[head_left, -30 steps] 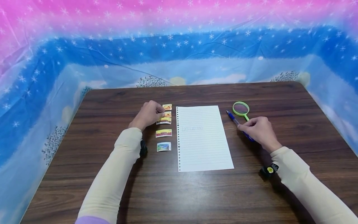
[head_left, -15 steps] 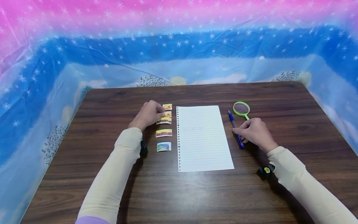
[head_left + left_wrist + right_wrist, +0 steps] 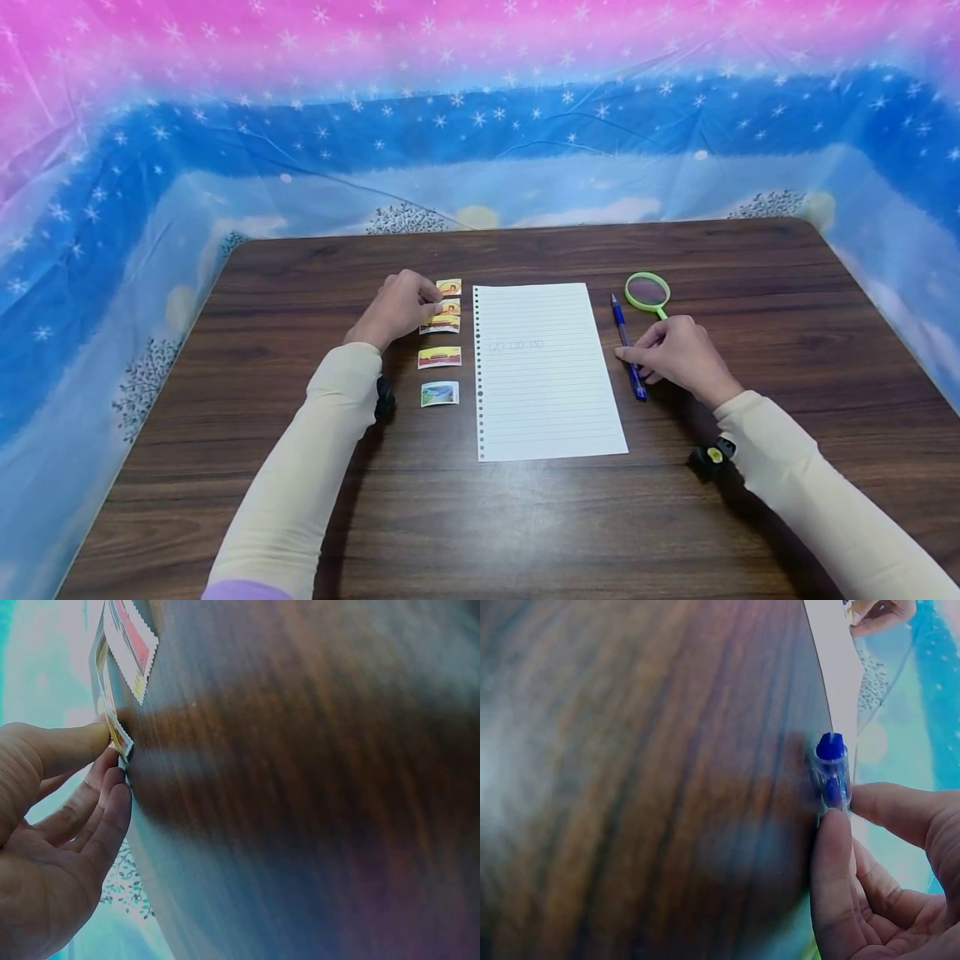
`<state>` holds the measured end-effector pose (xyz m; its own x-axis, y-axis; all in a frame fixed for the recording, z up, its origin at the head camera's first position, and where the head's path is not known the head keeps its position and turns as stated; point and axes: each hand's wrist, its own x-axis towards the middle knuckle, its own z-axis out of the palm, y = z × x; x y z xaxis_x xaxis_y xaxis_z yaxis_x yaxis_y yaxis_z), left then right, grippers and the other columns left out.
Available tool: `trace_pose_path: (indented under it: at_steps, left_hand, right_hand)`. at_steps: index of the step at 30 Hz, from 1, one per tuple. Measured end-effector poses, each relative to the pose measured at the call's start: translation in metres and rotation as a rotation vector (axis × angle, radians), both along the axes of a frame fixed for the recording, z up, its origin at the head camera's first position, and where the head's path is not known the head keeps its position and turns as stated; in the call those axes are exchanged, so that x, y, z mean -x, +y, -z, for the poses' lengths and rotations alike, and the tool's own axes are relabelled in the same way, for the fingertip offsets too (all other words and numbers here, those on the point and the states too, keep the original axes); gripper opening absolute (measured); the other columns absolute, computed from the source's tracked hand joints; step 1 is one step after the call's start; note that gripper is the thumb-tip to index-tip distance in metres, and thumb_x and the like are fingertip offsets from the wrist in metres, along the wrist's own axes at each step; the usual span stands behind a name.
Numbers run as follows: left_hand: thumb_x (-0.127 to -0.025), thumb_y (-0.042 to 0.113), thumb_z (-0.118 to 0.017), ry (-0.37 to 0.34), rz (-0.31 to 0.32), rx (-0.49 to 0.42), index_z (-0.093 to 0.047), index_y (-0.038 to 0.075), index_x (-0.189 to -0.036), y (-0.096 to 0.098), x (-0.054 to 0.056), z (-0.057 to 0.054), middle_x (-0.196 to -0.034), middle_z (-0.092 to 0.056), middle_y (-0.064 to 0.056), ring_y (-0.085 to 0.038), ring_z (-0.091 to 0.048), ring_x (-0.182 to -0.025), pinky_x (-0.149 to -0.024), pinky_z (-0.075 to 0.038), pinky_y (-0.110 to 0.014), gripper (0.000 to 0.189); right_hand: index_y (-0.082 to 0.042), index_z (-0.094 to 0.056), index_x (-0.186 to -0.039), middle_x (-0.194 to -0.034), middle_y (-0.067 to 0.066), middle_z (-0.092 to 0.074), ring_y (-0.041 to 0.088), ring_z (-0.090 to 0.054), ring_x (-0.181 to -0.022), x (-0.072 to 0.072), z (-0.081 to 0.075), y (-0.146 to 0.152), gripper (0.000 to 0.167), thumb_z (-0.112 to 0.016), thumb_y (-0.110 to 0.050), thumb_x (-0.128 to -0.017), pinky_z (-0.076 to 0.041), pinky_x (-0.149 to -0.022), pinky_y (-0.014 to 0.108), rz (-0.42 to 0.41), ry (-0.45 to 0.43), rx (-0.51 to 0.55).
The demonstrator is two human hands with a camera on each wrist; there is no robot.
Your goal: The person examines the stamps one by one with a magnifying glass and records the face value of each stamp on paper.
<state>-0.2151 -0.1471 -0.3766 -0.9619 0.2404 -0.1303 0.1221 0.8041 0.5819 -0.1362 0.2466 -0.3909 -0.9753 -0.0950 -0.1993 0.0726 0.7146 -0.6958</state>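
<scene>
Left of the frame's centre our left hand pinches a yellow paper stamp, best held lightly by its edge against creasing, while right of centre we cannot tell whether our right hand grips or merely touches the slim blue plastic pen.

Blue pen (clear barrel), picture stamps in column

Lined sheet, green magnifying glass, brown table, snowflake-print cloth behind
</scene>
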Motion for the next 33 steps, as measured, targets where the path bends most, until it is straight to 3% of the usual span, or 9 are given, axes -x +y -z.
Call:
trace_pose_path:
  at_steps: [6,12,18,26,33]
  left_hand:
    - [-0.100,0.011,-0.065,-0.001,-0.006,0.004,-0.074,0.002,-0.119,0.000,0.001,0.000,-0.118,-0.068,-0.015,-0.028,-0.062,-0.107,-0.097,-0.052,-0.047,0.023]
    - [-0.100,0.011,-0.065,0.008,-0.006,-0.008,-0.074,0.002,-0.118,-0.001,0.001,0.001,-0.118,-0.068,-0.015,-0.028,-0.062,-0.106,-0.096,-0.052,-0.047,0.022]
    - [-0.100,0.011,-0.065,-0.003,-0.010,-0.010,-0.074,0.002,-0.118,-0.001,0.001,0.002,-0.118,-0.068,-0.014,-0.028,-0.061,-0.105,-0.096,-0.052,-0.047,0.022]
    - [-0.099,0.010,-0.066,0.011,-0.011,-0.005,-0.075,0.002,-0.118,-0.001,0.002,0.003,-0.117,-0.068,-0.014,-0.028,-0.061,-0.104,-0.096,-0.052,-0.046,0.022]
    - [-0.100,0.011,-0.066,0.011,-0.004,-0.011,-0.074,0.002,-0.118,-0.002,0.001,0.003,-0.117,-0.069,-0.014,-0.028,-0.062,-0.107,-0.095,-0.053,-0.047,0.022]
  right_hand:
    - [0.003,-0.072,-0.096,-0.074,0.009,-0.070,0.021,-0.069,-0.063,0.000,-0.009,0.005,0.041,-0.076,-0.038,-0.092,-0.057,-0.059,0.037,0.021,0.021,0.023]
    - [0.003,-0.072,-0.098,-0.079,0.013,-0.071,0.021,-0.067,-0.063,0.002,-0.016,0.016,0.035,-0.075,-0.031,-0.093,-0.057,-0.058,0.037,0.049,0.084,0.020]
    - [0.005,-0.073,-0.101,-0.085,0.016,-0.072,0.022,-0.068,-0.066,0.005,-0.015,0.029,0.032,-0.078,-0.026,-0.092,-0.058,-0.059,0.034,0.062,0.124,0.017]
    - [0.003,-0.073,-0.099,-0.082,0.012,-0.070,0.021,-0.067,-0.064,0.009,-0.011,0.041,0.031,-0.080,-0.026,-0.089,-0.054,-0.058,0.032,0.108,0.157,-0.066]
    - [0.003,-0.073,-0.098,-0.079,0.010,-0.069,0.022,-0.067,-0.064,0.010,-0.007,0.046,0.037,-0.080,-0.032,-0.089,-0.052,-0.058,0.034,0.117,0.109,-0.093]
